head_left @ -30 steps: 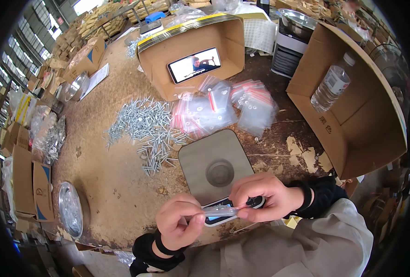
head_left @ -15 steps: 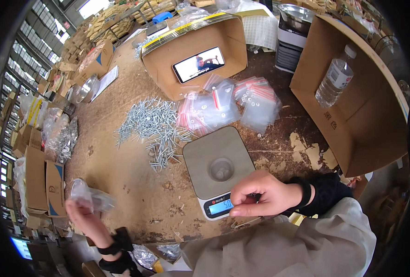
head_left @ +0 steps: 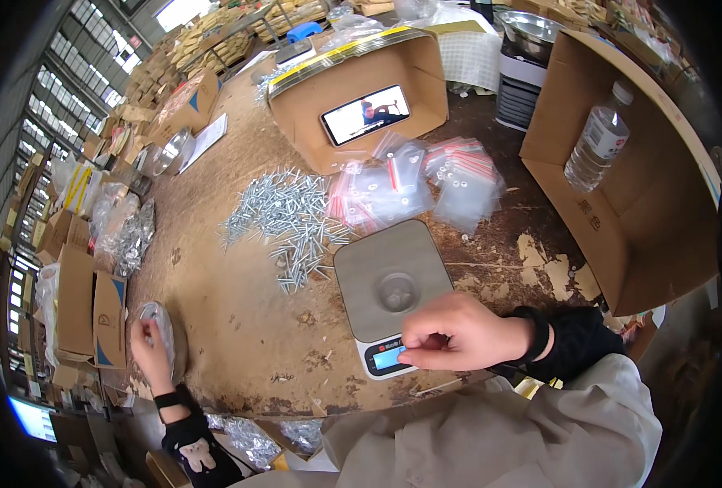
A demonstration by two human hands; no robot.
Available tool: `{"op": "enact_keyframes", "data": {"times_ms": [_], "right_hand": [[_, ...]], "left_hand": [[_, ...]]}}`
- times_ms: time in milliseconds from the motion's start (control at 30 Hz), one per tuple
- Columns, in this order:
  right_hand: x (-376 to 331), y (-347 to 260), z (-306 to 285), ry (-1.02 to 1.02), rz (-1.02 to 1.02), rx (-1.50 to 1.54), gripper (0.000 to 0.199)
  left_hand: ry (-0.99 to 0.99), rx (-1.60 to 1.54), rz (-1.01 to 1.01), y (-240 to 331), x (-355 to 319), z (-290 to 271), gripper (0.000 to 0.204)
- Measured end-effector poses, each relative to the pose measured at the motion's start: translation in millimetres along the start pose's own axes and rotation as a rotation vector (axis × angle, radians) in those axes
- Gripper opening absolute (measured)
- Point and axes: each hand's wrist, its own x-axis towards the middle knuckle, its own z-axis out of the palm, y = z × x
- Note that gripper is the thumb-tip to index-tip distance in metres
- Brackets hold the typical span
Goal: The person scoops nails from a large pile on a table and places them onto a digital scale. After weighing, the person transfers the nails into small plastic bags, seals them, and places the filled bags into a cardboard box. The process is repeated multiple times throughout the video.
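- Screws (head_left: pixel 283 211), in the head view, lie loose in a wide heap left of the bags; many are left unpacked, and none can be made out inside a bag.
- Clear bags (head_left: pixel 414 179) with red strips lie flat in two groups, side by side, on the far side of the scale (head_left: pixel 365 305); small white rings (head_left: pixel 372 187) show on or in them, which of the two I cannot tell; otherwise they look unfilled.
- The left hand (head_left: pixel 151 354) is at the near-left steel bowl (head_left: pixel 180 350), fingers bent over its rim; clear plastic (head_left: pixel 165 325) lies in the bowl; whether the fingers grip any of it I cannot tell.
- The right hand (head_left: pixel 462 332) is over the scale's near right corner, fingers curled in, thumb close to the forefinger; anything inside is hidden.
- A small round cup (head_left: pixel 397 293) sits mid-plate on the scale; its contents are too small to tell.
- The far cardboard box (head_left: pixel 426 89) holds a phone (head_left: pixel 366 114), screen lit; the right-hand carton (head_left: pixel 654 220) holds a clear bottle (head_left: pixel 597 150).
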Motion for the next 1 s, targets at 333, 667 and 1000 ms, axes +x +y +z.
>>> {"op": "enact_keyframes", "data": {"times_ms": [333,667,1000], "right_hand": [[-3.7,4.1,4.6,-0.033,-0.173,-0.182,0.020],[-0.1,7.9,-4.7,-0.004,-0.173,-0.402,0.019],[1.6,6.7,-3.4,-0.115,-0.210,-0.419,0.018]], "left_hand": [[-0.357,-0.311,0.043,93.6,71.8,182.5,0.058],[-0.573,-0.045,-0.134,144.6,154.9,244.6,0.076],[-0.586,-0.318,0.142,158.3,97.5,217.0,0.058]]}}
